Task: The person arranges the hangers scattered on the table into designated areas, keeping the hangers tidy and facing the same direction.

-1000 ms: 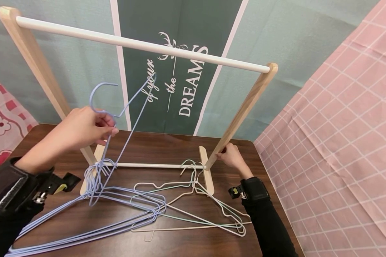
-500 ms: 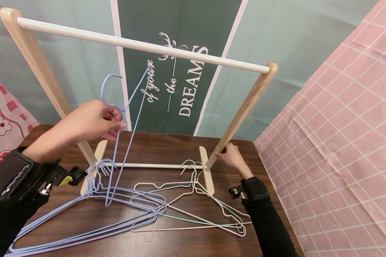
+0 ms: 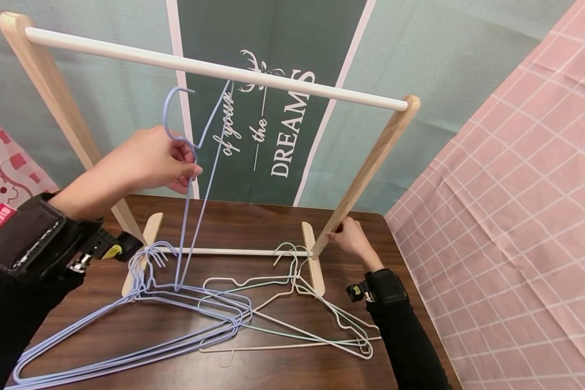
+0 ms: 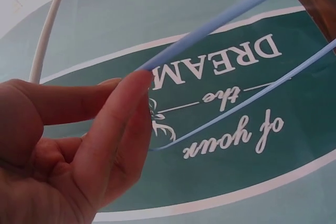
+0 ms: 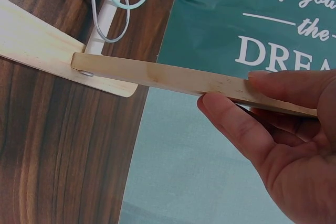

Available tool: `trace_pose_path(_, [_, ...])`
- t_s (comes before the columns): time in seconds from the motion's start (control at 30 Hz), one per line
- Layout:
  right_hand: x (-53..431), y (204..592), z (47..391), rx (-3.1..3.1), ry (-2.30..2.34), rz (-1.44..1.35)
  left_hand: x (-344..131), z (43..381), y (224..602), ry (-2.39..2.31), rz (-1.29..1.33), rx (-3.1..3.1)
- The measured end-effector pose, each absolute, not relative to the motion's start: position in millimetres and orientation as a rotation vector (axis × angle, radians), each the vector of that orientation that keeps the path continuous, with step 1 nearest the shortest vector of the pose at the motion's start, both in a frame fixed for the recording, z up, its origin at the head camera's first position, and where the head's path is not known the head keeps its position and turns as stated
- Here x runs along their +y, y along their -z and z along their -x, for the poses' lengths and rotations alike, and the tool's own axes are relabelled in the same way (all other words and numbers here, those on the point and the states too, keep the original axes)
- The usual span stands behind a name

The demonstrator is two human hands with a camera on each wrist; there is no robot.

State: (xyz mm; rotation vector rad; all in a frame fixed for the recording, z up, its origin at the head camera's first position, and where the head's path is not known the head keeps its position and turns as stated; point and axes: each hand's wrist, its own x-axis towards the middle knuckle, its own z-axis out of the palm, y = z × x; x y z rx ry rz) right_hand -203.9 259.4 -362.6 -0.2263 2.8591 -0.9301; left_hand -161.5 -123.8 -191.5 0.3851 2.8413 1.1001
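My left hand pinches a blue hanger just below its hook. The hanger is raised, its hook beneath the white top rail of a wooden garment rack and apart from it. In the left wrist view, thumb and fingers close on the blue hanger. Low on the rack's right-hand post, my right hand grips the wood. The right wrist view shows thumb and fingers on both sides of that post.
Several blue hangers lie at the left, hooks bunched near the lower white rail. White and green hangers lie at the right of the brown table. A patterned cloth hangs behind; a pink checked cloth hangs on the right.
My left hand has moved up and to the right with the blue hanger, bringing its hook nearer the top rail. The right hand has stayed on the post.
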Motion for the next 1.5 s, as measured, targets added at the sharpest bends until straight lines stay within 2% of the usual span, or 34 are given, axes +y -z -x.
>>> trace_pose_path(0.57, [260.4, 363.4, 204.1, 2.858, 0.942, 0.241, -106.8, 166.3, 164.6, -0.956, -0.406, 2.876])
trace_pose_path(1.5, [261.8, 364.0, 205.0, 2.885, 0.913, 0.251, -79.5, 177.6, 158.0, -1.09, -0.364, 2.829])
